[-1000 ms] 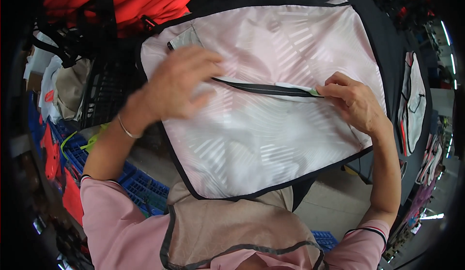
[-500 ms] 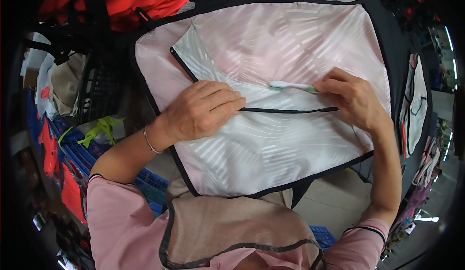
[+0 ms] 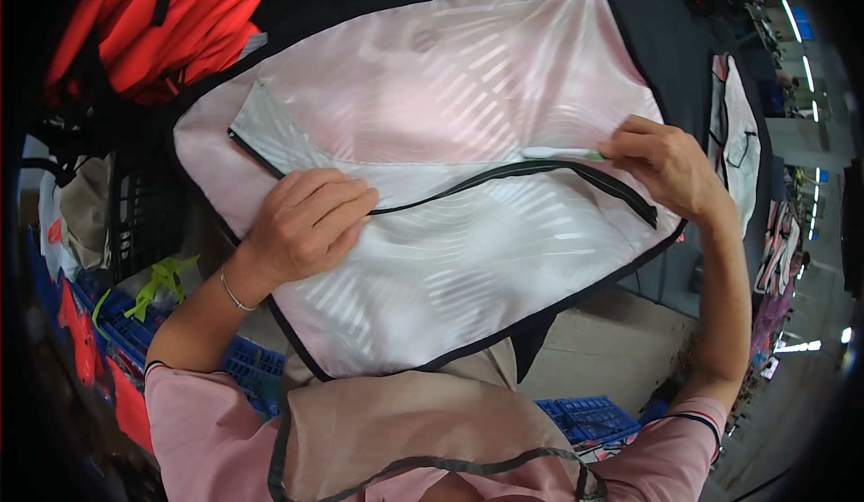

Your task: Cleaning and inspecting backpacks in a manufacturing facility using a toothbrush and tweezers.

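Since a moment earlier, the left hand point(image 3: 306, 223) had slid lower along the black zipper point(image 3: 513, 178), and the right hand point(image 3: 664, 167) had drawn further from it. The pale pink striped fabric panel point(image 3: 432, 268), edged in black, lay spread beneath both hands. The left hand lay loosely curled, knuckles up, pressing the cloth at the zipper's near end and gripping nothing visible. The right hand pinched a slim white tool with a green tip point(image 3: 562, 153) against the zipper line, fingers closed on it. Red fabric point(image 3: 153, 25) lay beyond the left hand; blue crates point(image 3: 589, 412) sat below the right forearm.
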Available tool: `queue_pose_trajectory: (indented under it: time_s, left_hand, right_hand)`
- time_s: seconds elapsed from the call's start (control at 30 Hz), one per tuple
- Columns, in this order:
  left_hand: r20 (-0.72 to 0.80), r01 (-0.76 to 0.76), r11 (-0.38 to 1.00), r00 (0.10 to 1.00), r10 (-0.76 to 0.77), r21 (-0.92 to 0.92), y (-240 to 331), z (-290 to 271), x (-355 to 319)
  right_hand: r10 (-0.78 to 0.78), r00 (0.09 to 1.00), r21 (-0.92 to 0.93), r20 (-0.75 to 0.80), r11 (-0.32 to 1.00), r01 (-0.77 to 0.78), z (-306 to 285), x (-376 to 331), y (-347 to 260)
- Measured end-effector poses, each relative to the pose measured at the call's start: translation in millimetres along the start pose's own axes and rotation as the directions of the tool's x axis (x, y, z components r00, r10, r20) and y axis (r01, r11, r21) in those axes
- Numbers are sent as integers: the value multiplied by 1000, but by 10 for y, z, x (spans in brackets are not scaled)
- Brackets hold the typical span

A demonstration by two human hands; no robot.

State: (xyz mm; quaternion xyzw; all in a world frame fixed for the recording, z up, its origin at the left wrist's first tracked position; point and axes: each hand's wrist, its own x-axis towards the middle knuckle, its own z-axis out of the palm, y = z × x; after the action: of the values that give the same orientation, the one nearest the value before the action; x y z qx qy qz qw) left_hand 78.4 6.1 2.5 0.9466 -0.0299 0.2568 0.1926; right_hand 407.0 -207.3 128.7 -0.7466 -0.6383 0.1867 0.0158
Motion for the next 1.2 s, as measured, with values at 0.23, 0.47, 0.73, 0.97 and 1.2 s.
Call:
queue_pose_trajectory:
  time_s: [0.23,0.47,0.73,0.97,1.2]
  left_hand:
    - [-28,-12,1000,1000,12,-12,-12,-9,26]
    - [227,325,918,934,-275,-225,228,-84,740]
    - [56,37,929,998,-18,-367,659,998,1082]
    - [-4,-147,980,989,148,-134,807,1123,940]
    - [-17,-145,981,989,144,-127,768,1124,908]
  right_hand:
    - [-83,997,12,-10,996,83,97,62,-105]
    - [58,998,-22,-35,998,-59,-45,-494,121]
    - [203,978,61,-56,978,-199,66,-502,126]
    - [77,991,35,-113,997,-74,323,-380,18]
    - [305,951,-138,-42,941,-308,-73,-725,73]
